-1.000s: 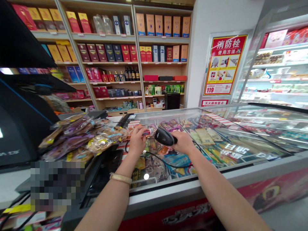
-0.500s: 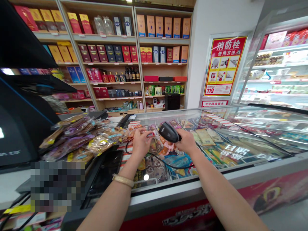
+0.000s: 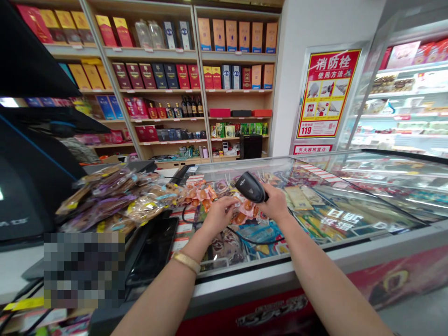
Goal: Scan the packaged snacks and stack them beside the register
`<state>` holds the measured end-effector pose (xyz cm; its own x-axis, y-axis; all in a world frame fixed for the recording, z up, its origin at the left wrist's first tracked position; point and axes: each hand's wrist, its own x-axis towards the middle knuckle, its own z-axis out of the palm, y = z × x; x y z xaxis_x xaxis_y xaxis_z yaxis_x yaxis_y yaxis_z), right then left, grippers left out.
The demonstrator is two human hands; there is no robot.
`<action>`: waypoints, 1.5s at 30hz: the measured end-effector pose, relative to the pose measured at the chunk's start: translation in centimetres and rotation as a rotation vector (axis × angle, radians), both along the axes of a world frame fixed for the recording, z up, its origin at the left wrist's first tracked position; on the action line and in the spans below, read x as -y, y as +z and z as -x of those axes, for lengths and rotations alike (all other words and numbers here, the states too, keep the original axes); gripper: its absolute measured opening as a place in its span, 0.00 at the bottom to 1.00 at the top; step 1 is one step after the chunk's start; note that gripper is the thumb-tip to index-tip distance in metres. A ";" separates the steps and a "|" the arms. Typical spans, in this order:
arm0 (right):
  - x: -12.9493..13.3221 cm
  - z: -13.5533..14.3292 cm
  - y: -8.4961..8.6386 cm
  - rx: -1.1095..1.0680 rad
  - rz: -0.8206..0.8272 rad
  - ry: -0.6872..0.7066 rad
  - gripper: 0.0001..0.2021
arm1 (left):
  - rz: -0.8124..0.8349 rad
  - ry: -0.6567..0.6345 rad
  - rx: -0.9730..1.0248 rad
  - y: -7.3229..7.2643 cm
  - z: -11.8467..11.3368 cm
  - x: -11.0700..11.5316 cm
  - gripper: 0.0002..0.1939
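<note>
My right hand (image 3: 275, 203) grips a black handheld barcode scanner (image 3: 251, 187), its head tilted up and left above the freezer's glass top. A black cable (image 3: 252, 241) curves over the glass below. My left hand (image 3: 221, 214) is just left of the scanner, fingers bent with a gap between thumb and forefinger. Its fingertips are at the edge of small pink snack packets (image 3: 246, 212) with brown round contents; nothing shows held. More such packets (image 3: 199, 195) lie to the left of my hands, beside a heap of clear-wrapped brown snacks (image 3: 115, 191).
The glass-topped freezer (image 3: 315, 252) holds several ice-cream packs under its lid. At left stand a dark checkout terminal (image 3: 31, 177) and a black flat panel (image 3: 154, 247). Shelves of boxed bottles (image 3: 161, 77) line the back wall; a lit display fridge (image 3: 413, 100) is at right.
My left hand has let go of a small packet and moved right and down to the packets under the scanner. My right hand has shifted the scanner slightly to the right.
</note>
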<state>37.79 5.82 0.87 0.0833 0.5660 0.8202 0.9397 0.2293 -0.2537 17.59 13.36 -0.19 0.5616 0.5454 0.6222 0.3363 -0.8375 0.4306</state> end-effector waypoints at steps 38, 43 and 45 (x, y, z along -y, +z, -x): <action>0.1 0.9 0.2 0.081 0.235 0.149 0.16 | 0.411 0.181 0.637 1.0 3.4 -3.4 0.15; 0.1 1.1 0.3 0.108 0.283 0.143 0.15 | 0.362 0.144 0.601 1.0 3.4 -3.3 0.16; 0.2 1.2 0.4 0.121 0.301 0.131 0.14 | 0.341 0.140 0.598 1.1 3.4 -3.3 0.15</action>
